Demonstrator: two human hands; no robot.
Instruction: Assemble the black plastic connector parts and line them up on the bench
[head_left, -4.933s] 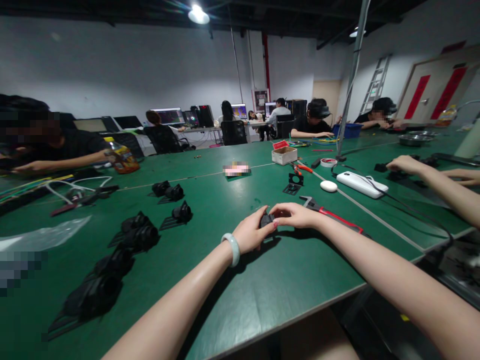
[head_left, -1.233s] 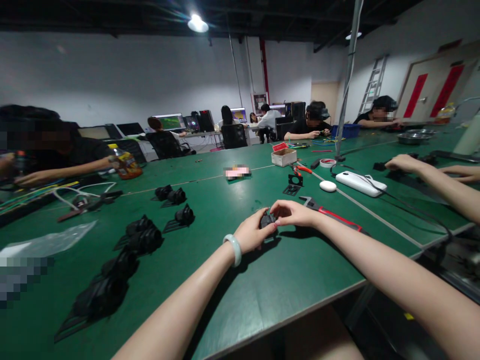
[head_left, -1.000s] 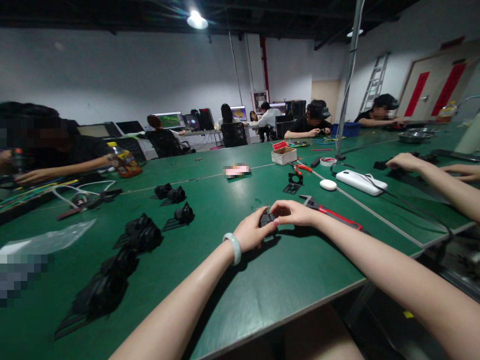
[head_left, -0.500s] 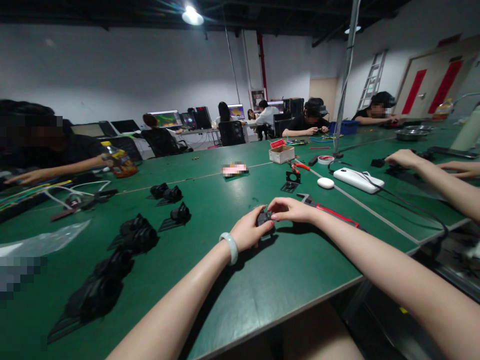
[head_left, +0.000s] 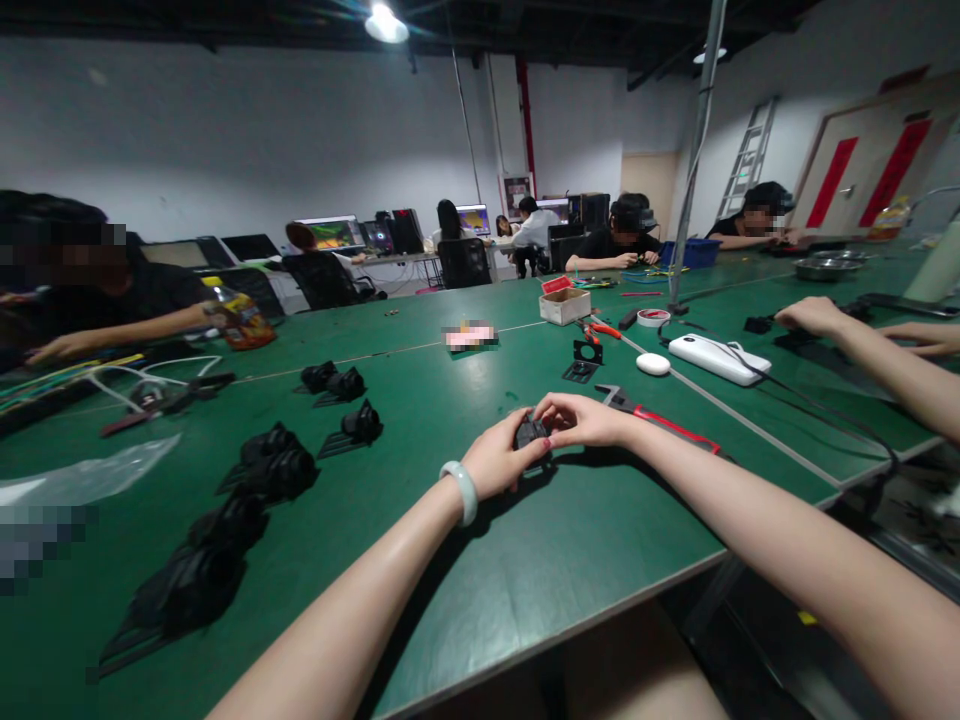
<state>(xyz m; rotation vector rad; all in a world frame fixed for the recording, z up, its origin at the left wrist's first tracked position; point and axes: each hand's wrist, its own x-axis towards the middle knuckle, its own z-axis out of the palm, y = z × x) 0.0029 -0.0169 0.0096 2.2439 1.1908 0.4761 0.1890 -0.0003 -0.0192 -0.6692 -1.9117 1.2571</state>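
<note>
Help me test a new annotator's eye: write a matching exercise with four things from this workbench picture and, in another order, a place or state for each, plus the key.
Things
1. Small black lens-like part
2. Pale green smooth bangle
3. Metal-headed tool with a red-and-black handle
4. Small pale rectangular box

Places or states
A. On the green table, just beyond the right forearm
B. Open on top
C. Held between the left hand and the right hand
D. Around the left wrist

Pairs: 1-C, 2-D, 3-A, 4-B
</note>
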